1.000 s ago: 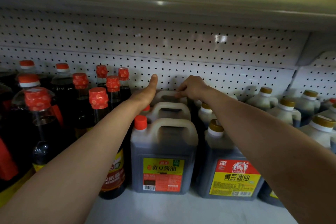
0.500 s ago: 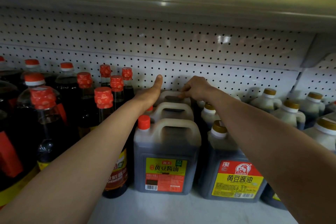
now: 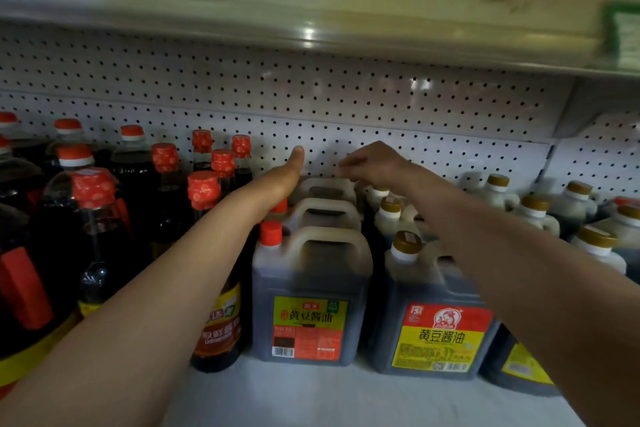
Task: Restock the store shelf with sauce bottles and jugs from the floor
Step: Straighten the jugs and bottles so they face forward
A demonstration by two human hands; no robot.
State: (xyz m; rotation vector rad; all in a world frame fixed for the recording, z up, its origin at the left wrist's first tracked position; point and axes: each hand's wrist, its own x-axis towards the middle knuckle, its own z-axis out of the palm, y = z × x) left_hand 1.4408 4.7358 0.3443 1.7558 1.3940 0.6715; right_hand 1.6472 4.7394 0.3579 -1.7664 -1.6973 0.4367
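Three dark soy sauce jugs with red caps stand in a row front to back on the white shelf [image 3: 346, 395]: the front jug [image 3: 308, 291], the middle jug [image 3: 323, 213] and the rear jug [image 3: 327, 186] against the pegboard. My left hand [image 3: 285, 175] lies flat along the rear jug's left side, thumb pointing up; its fingers are hidden. My right hand [image 3: 377, 167] hovers just above the rear jug's handle, blurred, its fingers loosely curled and holding nothing.
A gold-capped jug with a red and yellow label [image 3: 440, 329] stands to the right, with several more gold-capped jugs [image 3: 533, 215] behind it. Tall red-capped bottles [image 3: 204, 191] crowd the left. The upper shelf [image 3: 311, 14] hangs low overhead. The pegboard [image 3: 381, 104] closes the back.
My right hand has let go of the rear jug's handle and lifted slightly above it. My left hand stays against the jug's side.
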